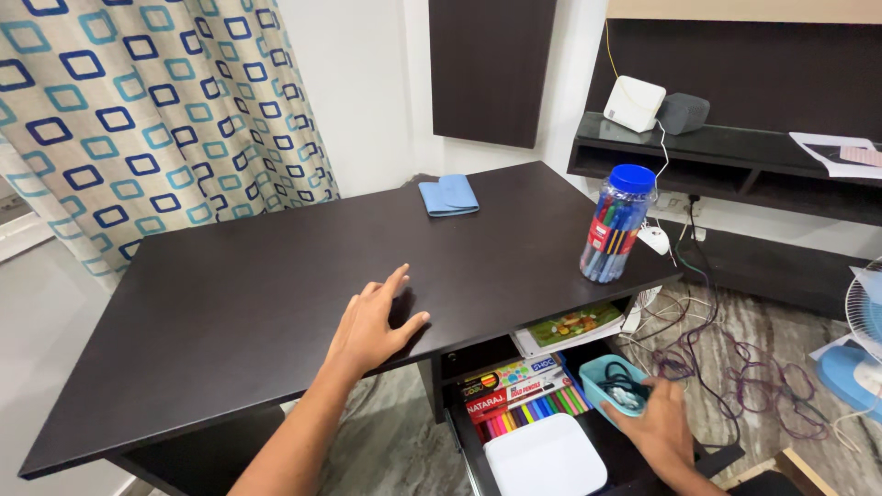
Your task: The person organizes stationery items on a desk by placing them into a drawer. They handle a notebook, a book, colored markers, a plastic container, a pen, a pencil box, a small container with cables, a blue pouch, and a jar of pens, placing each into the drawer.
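My left hand (372,321) lies flat and open on the dark wooden surface (276,266), so I can lean. My right hand (657,422) grips the small teal plastic tub (614,381) by its rim, over the open drawer (551,432) beside the coloured pencils (533,409).

Head view — steeply down; desk (276,276) close

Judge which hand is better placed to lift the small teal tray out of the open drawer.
Right. The right hand already grips the teal tray in the open drawer, while the left hand rests flat on the desk top, away from it.
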